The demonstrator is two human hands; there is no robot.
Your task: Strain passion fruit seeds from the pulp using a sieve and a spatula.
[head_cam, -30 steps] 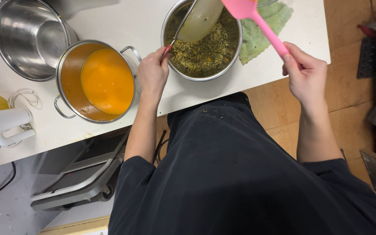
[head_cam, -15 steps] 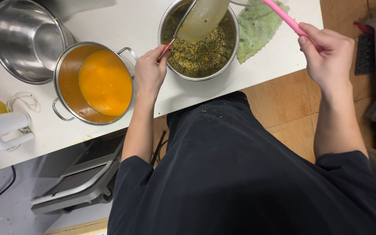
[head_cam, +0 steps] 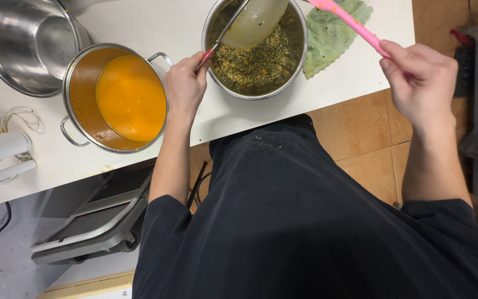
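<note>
Left hand (head_cam: 185, 83): in the upper middle of the frame, fingers curled and pressed together around the red grip of a strainer handle (head_cam: 219, 37); the hand lies on the white table (head_cam: 139, 19) edge, between the two pots.
Strainer (head_cam: 255, 19): a pale, cloudy bowl shape at the top centre, tilted over the steel bowl — its thin metal handle runs down-left to the left hand.
Steel bowl (head_cam: 255, 52): top centre of the frame, holds a dark green-yellow grainy mash; its rim is just beside the left hand.
Right hand (head_cam: 421, 83): upper right, raised above the wooden floor (head_cam: 360, 144), off the table; fingers closed around the end of a pink spatula (head_cam: 352, 22).
Pink spatula: slants up-left from the right hand, its head is above the green cloth (head_cam: 333, 36) at the top edge.
Orange pot (head_cam: 117, 99): left of the left hand, a steel pot with orange liquid — tilted, so the liquid lies to one side.
Empty steel pot (head_cam: 26, 44): upper left corner.
White appliance (head_cam: 1, 155): left edge of the table.
</note>
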